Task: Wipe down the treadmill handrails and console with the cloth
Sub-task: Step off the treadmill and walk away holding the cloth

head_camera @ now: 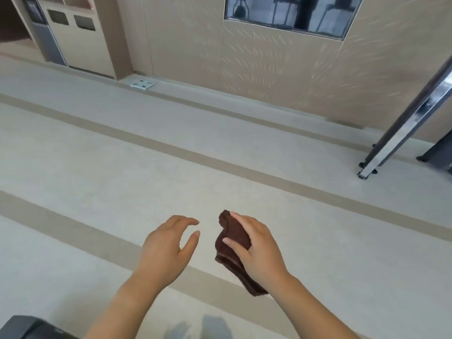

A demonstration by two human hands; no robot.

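My right hand (256, 250) grips a folded dark brown cloth (232, 243), which bunches above my fingers and hangs down below my wrist. A short gap to its left, my left hand (168, 243) is held out with fingers and thumb curved apart, holding nothing and not touching the cloth. Both hands hover over the pale floor. No console or handrail is in view; a slanted silver upright (406, 123) of a machine stands at the far right on a small foot.
A dark machine base (437, 155) sits at the right edge and a dark grey object (27, 329) at the bottom left corner. A beige panelled wall (244, 57) with a dark glass pane runs across the back. A metal floor plate (142, 83) lies by the wall.
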